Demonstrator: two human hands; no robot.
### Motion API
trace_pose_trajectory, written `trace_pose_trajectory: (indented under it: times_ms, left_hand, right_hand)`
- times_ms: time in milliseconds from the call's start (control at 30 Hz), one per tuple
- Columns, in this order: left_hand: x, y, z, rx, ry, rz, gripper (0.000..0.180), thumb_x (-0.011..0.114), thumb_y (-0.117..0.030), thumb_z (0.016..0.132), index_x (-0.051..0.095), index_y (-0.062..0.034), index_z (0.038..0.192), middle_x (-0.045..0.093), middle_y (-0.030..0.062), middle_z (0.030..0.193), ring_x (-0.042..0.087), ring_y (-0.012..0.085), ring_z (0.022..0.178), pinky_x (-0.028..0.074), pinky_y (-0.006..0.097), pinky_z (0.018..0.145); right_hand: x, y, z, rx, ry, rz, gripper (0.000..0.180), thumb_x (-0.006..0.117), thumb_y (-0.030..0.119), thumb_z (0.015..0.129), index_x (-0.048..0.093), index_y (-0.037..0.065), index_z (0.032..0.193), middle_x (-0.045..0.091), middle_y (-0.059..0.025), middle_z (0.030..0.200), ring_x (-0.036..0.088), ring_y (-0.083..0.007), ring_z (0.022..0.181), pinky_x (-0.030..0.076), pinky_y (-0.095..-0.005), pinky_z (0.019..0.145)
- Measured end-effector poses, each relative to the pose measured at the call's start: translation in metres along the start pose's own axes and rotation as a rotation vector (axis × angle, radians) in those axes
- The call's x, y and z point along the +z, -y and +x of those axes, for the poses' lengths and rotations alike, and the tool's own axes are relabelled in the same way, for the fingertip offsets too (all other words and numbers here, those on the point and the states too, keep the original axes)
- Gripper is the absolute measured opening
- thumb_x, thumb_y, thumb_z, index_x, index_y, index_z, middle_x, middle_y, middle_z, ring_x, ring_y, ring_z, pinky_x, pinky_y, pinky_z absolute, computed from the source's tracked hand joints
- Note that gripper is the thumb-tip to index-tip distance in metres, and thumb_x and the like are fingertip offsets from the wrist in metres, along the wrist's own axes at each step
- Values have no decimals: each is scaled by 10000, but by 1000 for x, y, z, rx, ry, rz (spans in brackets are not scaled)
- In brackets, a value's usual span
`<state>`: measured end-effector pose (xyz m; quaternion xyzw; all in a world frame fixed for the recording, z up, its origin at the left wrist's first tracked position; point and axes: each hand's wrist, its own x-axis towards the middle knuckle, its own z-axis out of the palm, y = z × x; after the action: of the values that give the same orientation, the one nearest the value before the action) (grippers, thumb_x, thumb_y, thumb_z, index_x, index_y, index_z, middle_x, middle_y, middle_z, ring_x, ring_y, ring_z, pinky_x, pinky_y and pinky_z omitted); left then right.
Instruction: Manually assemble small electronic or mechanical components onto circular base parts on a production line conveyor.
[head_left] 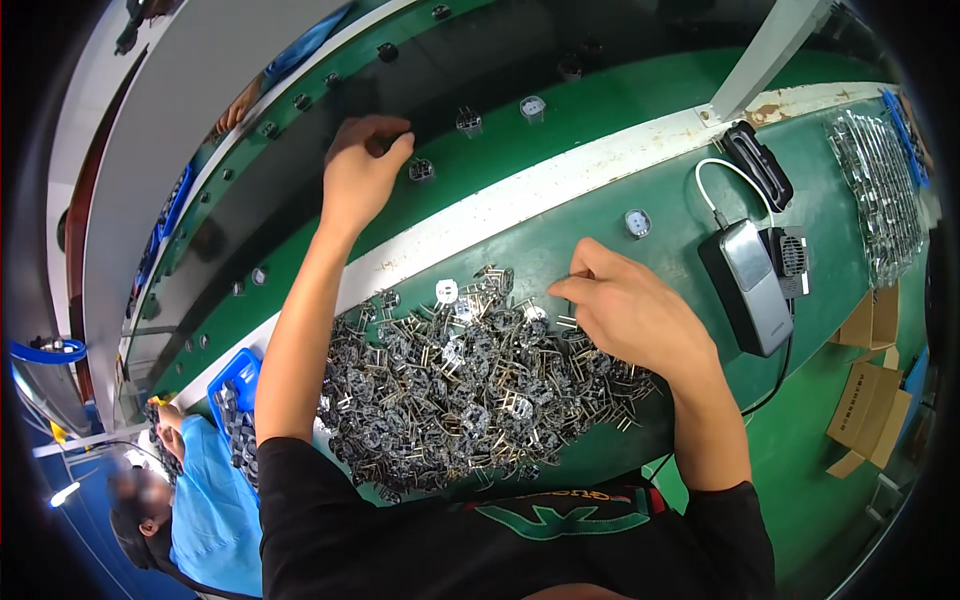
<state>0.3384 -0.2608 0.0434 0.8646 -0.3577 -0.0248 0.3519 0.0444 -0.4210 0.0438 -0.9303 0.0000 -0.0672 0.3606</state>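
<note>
My left hand [362,172] reaches over the green conveyor belt [520,165], holding nothing, thumb apart from the curled fingers. Right beside its thumb stands a small dark plug part [421,169] on the belt. My right hand [632,305] hovers at the far right edge of a big pile of plug parts [450,390], dark plastic pieces with metal pins. Its thumb and forefinger come together; whatever is between them is too small to make out. One pale round part [637,223] lies on the green table [590,225] beyond this hand.
A white rail [500,205] divides table from belt, where more parts sit. On the right are a grey-black device [745,285] with a white cable, a black holder [757,165], bagged parts [875,200] and cardboard boxes [868,415]. A co-worker [210,500] sits at left by a blue bin [236,385].
</note>
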Motion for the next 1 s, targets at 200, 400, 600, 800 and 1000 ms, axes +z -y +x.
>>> trace_pose_trajectory:
  times_ms: [200, 400, 600, 800, 1000]
  left_hand:
    - [54, -68, 43, 495, 126, 223, 433, 685, -181, 871, 651, -78, 1291, 673, 186, 1202, 640, 355, 1068, 522, 407, 916]
    - [87, -74, 78, 597, 436, 298, 386, 688, -83, 836, 689, -54, 1221, 679, 188, 1130, 635, 350, 1083, 512, 412, 943]
    - [68, -107, 43, 32, 601, -487, 349, 736, 23, 818, 680, 2, 1162, 700, 75, 1008, 680, 138, 925, 545, 278, 854]
    - [43, -128, -14, -136, 671, -819, 352, 778, 44, 811, 646, 29, 1137, 701, 61, 936, 672, 92, 831, 555, 237, 766]
    - [34, -131, -60, 117, 505, -585, 386, 871, 35, 736, 619, 12, 1028, 687, 49, 888, 650, 65, 768, 546, 218, 688]
  right_hand:
    - [-12, -2, 2, -8, -14, -2, 239, 594, -65, 802, 686, 9, 1009, 553, -126, 930, 621, -326, 756, 515, -448, 693]
    - [-12, 4, 8, -142, -277, 53, 172, 652, -17, 807, 683, 34, 969, 543, -89, 897, 630, -299, 730, 522, -420, 643]
    - [-17, 3, 11, -117, -590, 10, 121, 750, 28, 808, 686, 51, 908, 601, -63, 812, 638, -235, 644, 515, -358, 571]
    - [-20, 7, 11, 55, -797, 258, 114, 776, 5, 825, 700, 17, 909, 672, -76, 850, 653, -148, 630, 502, -269, 530]
    - [-18, 14, 9, 37, -818, 270, 101, 766, 7, 845, 700, 3, 922, 674, -79, 868, 647, -128, 629, 499, -255, 518]
